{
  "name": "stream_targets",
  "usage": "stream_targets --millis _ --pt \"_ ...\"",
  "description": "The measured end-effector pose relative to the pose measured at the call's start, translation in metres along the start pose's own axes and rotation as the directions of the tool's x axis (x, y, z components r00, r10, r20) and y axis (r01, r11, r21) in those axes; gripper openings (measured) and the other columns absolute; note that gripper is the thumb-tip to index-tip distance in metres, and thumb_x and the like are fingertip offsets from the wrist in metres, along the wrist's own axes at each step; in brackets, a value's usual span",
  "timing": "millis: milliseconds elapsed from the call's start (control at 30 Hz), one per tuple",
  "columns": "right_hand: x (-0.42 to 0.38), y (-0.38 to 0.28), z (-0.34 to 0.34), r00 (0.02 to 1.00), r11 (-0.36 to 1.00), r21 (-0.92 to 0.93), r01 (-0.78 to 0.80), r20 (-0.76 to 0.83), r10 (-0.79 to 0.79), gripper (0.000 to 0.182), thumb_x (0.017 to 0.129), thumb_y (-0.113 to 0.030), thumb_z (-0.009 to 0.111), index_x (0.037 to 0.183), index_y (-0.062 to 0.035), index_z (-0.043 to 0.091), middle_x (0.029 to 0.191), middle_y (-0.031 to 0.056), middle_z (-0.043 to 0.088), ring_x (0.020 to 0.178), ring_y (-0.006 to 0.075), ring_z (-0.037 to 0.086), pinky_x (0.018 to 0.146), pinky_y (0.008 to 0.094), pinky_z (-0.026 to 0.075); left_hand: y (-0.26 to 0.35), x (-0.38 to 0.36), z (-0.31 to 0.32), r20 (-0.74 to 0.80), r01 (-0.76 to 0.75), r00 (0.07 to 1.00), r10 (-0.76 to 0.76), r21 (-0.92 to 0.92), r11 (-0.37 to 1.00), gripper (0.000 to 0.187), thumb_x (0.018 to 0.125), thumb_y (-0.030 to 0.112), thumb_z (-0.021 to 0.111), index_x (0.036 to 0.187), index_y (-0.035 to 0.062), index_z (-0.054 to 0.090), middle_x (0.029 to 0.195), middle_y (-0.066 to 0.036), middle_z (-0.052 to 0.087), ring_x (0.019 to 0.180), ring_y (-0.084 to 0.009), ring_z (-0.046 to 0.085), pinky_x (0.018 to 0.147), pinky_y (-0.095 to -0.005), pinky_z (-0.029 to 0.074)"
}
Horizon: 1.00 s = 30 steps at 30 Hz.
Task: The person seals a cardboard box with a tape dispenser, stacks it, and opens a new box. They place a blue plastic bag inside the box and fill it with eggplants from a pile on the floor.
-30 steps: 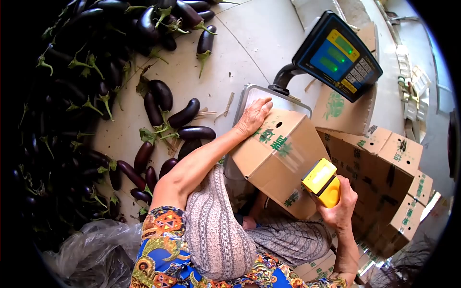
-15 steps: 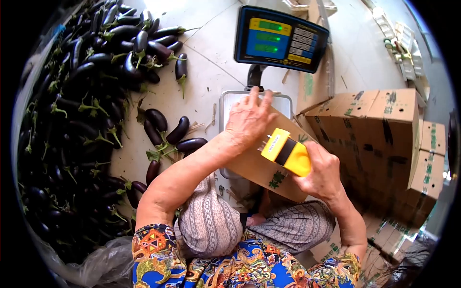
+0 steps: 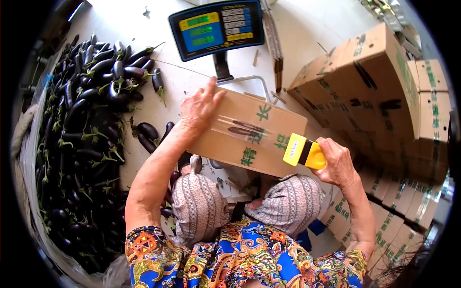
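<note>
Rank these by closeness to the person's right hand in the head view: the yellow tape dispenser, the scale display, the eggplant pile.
From the right hand:
1. Yellow tape dispenser, gripped in that hand at the box's right end.
2. Scale display, up at the top, beyond the box.
3. Eggplant pile, far across on the left side.

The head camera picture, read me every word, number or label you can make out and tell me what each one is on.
"精": green character on the cardboard box under the left hand.
Other green characters on that box: too distorted to read.
Scale display: green digits and keypad too small to read.
Yellow tape dispenser in the right hand: label too small.
Stacked boxes: print blurred.
</note>
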State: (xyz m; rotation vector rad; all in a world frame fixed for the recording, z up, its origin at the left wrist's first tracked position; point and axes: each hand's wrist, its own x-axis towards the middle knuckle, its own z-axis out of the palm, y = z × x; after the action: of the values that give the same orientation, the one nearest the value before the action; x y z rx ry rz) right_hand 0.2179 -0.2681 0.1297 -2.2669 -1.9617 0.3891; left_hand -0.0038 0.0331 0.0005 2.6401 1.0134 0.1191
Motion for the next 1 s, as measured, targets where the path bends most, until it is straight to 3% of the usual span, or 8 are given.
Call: stream_targets --millis 33,100,167,200,233,500,767,1000 --pt "-0.011 0.014 0.007 1.000 1.000 0.005 -0.012 -0.018 0.012 0.060 0.059 -0.017 0.082 0.108 -0.0043 0.051 0.087 0.0164 0.061 0.079 0.0343 0.066 0.073 0.0396 0.058 0.010 -0.001 -0.014 0.026 0.079 0.997 -0.078 -0.020 0.997 0.053 0.098 0.044 0.048 0.141 0.0120 0.043 0.104 -0.022 0.066 0.090 -0.0394 0.068 0.075 -0.0492 0.056" --pt "-0.031 0.037 0.020 0.999 0.999 0.023 -0.046 -0.028 0.046 0.060 0.059 -0.019 0.083 0.109 -0.0047 0.051 0.088 0.0164 0.062 0.079 0.0346 0.066 0.074 0.0392 0.058 -0.006 -0.001 -0.002 -0.100 -0.301 0.940 0.326 0.205 0.931 0.044 0.100 0.035 0.048 0.136 0.0105 0.050 0.105 -0.019 0.067 0.087 -0.0396 0.067 0.074 -0.0495 0.056" --pt "-0.043 0.047 0.029 0.997 0.997 0.041 -0.068 -0.037 0.070 0.061 0.060 -0.020 0.084 0.109 -0.0051 0.051 0.089 0.0163 0.063 0.079 0.0347 0.067 0.074 0.0390 0.058 -0.011 0.002 0.010 -0.070 -0.097 0.993 0.100 0.042 0.994 0.044 0.100 0.034 0.047 0.137 0.0101 0.049 0.103 -0.019 0.067 0.087 -0.0394 0.067 0.075 -0.0491 0.055" --pt "-0.044 0.052 0.033 0.997 0.996 0.052 -0.067 -0.042 0.069 0.061 0.060 -0.021 0.085 0.109 -0.0053 0.051 0.089 0.0162 0.063 0.080 0.0347 0.067 0.075 0.0390 0.058 -0.010 0.002 0.004 -0.124 -0.212 0.967 0.221 0.077 0.974 0.048 0.100 0.037 0.047 0.139 0.0101 0.046 0.102 -0.021 0.068 0.086 -0.0400 0.067 0.076 -0.0487 0.055" --pt "-0.045 0.055 0.038 0.997 0.996 0.063 -0.065 -0.048 0.068 0.061 0.061 -0.021 0.085 0.109 -0.0054 0.051 0.090 0.0161 0.063 0.080 0.0347 0.067 0.075 0.0390 0.059 0.000 0.001 -0.004 -0.102 -0.049 0.994 0.041 -0.077 0.996 0.049 0.099 0.039 0.048 0.139 0.0097 0.046 0.100 -0.021 0.068 0.086 -0.0408 0.067 0.077 -0.0488 0.054" --pt "-0.035 0.071 0.096 0.993 0.970 0.235 -0.060 -0.087 0.083 0.055 0.062 -0.018 0.082 0.105 -0.0017 0.051 0.090 0.0174 0.062 0.080 0.0368 0.066 0.073 0.0417 0.057 0.001 0.002 -0.006 -0.105 -0.022 0.994 0.006 -0.150 0.988 0.046 0.099 0.036 0.049 0.137 0.0097 0.049 0.101 -0.022 0.068 0.088 -0.0426 0.066 0.078 -0.0488 0.054" --pt "-0.029 0.057 0.166 0.968 0.898 0.441 -0.015 -0.218 0.123 0.061 0.065 -0.016 0.086 0.109 -0.0035 0.045 0.089 0.0185 0.062 0.082 0.0404 0.067 0.075 0.0426 0.057 -0.013 0.009 -0.007 -0.183 -0.242 0.932 0.313 0.330 0.912 0.053 0.095 0.037 0.056 0.140 0.0105 0.049 0.150 -0.017 0.039 0.139 -0.0355 0.035 0.111 -0.0466 0.028" --pt "-0.020 0.057 0.175 0.966 0.880 0.474 0.033 -0.240 0.094 0.065 0.061 -0.014 0.088 0.108 -0.0034 0.044 0.089 0.0194 0.061 0.081 0.0402 0.067 0.072 0.0420 0.057 0.074 -0.009 0.020 0.041 -0.356 0.934 0.354 0.165 0.920 0.074 0.094 0.047 0.055 0.152 0.0090 0.028 0.159 -0.015 0.022 0.149 -0.0313 0.015 0.118 -0.0476 0.014"
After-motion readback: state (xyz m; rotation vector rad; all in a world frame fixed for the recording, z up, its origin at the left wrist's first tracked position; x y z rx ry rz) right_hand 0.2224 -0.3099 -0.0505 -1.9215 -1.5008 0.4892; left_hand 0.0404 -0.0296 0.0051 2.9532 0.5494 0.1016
